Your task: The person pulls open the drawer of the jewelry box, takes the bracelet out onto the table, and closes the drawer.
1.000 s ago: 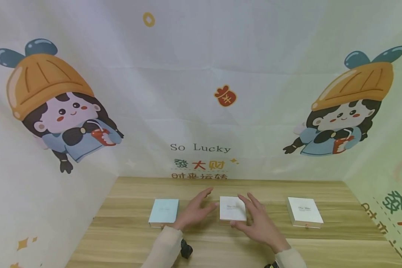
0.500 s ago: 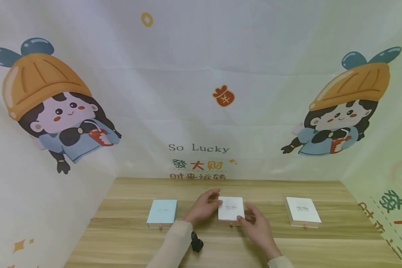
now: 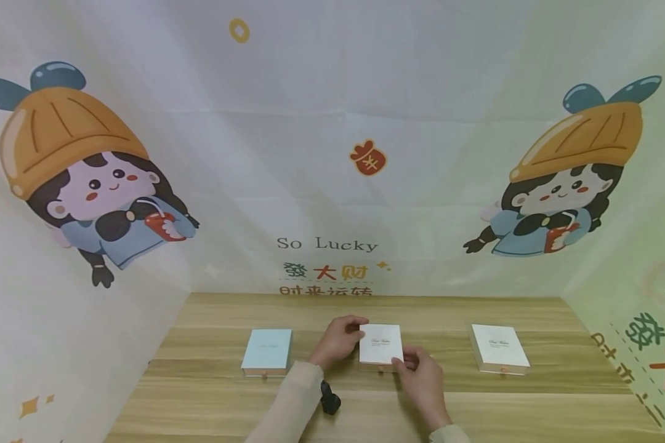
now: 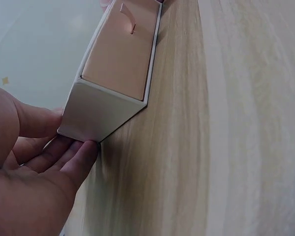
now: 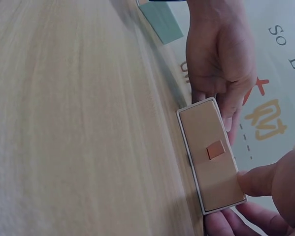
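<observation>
A small white drawer box (image 3: 380, 343) with dark lettering on its lid lies on the table between both hands. Its tan drawer front (image 5: 201, 132), with a short ribbon tab (image 5: 216, 150), faces the person. At the box's left side, my left hand (image 3: 338, 341) holds it, thumb by the top edge and fingers curled low along the side, as the left wrist view shows. My right hand (image 3: 422, 376) grips the front right corner, its thumb at the lid's front edge and its other fingers against the right side.
To the left sits a pale blue box (image 3: 267, 349) of similar shape; another white box (image 3: 500, 346) stands to the right. A printed cloth wall (image 3: 332, 184) rises behind the wooden table (image 3: 216, 400). A black device (image 3: 329, 400) sits at the left wrist.
My left hand has moved right onto the box's left side. The right hand has drawn back from over the lid to its front right corner. Both hands now hold the box.
</observation>
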{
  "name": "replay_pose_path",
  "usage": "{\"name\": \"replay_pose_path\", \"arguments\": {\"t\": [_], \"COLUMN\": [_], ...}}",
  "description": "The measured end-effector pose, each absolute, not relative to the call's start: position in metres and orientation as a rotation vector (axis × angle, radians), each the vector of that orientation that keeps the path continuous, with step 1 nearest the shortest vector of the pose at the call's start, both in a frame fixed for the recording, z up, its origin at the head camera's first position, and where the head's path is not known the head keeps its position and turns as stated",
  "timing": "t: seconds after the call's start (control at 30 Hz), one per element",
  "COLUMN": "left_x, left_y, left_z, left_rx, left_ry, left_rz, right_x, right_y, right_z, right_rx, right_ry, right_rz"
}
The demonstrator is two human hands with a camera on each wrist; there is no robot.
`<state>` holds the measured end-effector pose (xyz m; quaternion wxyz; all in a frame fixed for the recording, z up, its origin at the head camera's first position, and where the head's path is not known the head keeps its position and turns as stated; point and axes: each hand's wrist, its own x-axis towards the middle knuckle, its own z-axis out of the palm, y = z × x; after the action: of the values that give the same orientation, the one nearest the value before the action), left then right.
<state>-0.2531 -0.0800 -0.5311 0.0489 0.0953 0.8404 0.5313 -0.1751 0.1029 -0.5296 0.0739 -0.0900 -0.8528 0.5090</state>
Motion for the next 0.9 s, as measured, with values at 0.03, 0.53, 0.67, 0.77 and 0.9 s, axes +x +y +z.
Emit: {"name": "replay_pose_path", "arguments": {"t": [0.03, 0.53, 0.67, 0.77, 0.9], "left_x": [-0.253, -0.250, -0.248, -0.245, -0.240], "left_y": [-0.080, -0.084, -0.088, -0.091, -0.094], "left_z": [-0.531, -0.529, -0.527, -0.525, -0.525], "left_rx": [0.293, 0.211, 0.190, 0.174, 0.158], "left_ry": [2.564, 2.562, 2.563, 2.563, 2.570], "left_rz": [1.619, 1.611, 1.611, 1.614, 1.602], "right_x": [-0.175, -0.177, -0.179, -0.181, -0.184], "right_y": [0.102, 0.105, 0.106, 0.108, 0.110], "right_z": [-0.530, -0.529, -0.529, -0.529, -0.532], "right_rx": [-0.279, -0.302, -0.288, -0.280, -0.276], "right_ry": [-2.555, -2.552, -2.556, -2.556, -2.565], "right_rz": [1.530, 1.533, 1.548, 1.567, 1.572]}}
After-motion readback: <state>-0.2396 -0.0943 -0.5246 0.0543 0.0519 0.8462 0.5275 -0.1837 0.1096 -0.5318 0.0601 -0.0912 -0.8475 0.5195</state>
